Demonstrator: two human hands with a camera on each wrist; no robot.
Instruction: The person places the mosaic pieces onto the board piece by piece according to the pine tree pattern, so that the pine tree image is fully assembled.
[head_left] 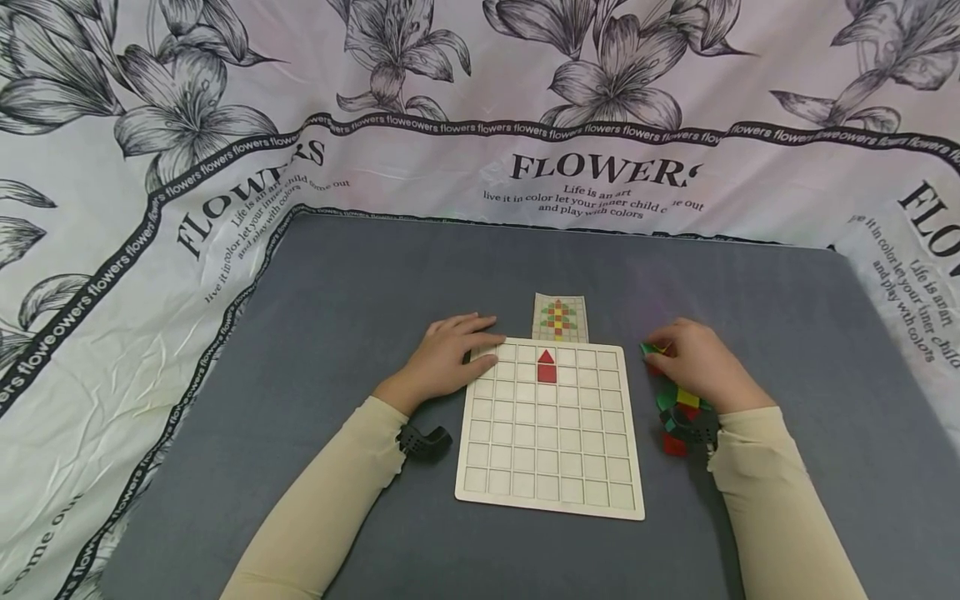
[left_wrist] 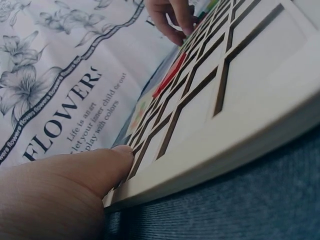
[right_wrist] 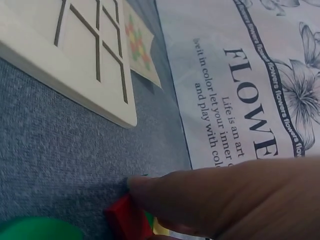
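Note:
At the upper left corner of the pale grid board (head_left: pixel 551 433), the left hand (head_left: pixel 446 354) rests with its fingers spread and its thumb on the rim; the left wrist view shows that thumb (left_wrist: pixel 107 167) against the board's edge (left_wrist: pixel 200 172). A red triangle (head_left: pixel 546 357) sits in a top-row cell, directly above a red square (head_left: pixel 547 373). Right of the board, the right hand (head_left: pixel 697 362) has thumb and fingers bent round a small green block (head_left: pixel 647 348). Beneath its thumb (right_wrist: pixel 175 195) in the right wrist view is a red block (right_wrist: pixel 124 217).
A patterned card (head_left: pixel 559 318) lies against the board's top edge. Under and beside the right wrist are several loose blocks, among them a yellow one (head_left: pixel 687 398) and a red one (head_left: pixel 673 446). Flower-printed cloth (head_left: pixel 607 179) borders the grey surface (head_left: pixel 375 275).

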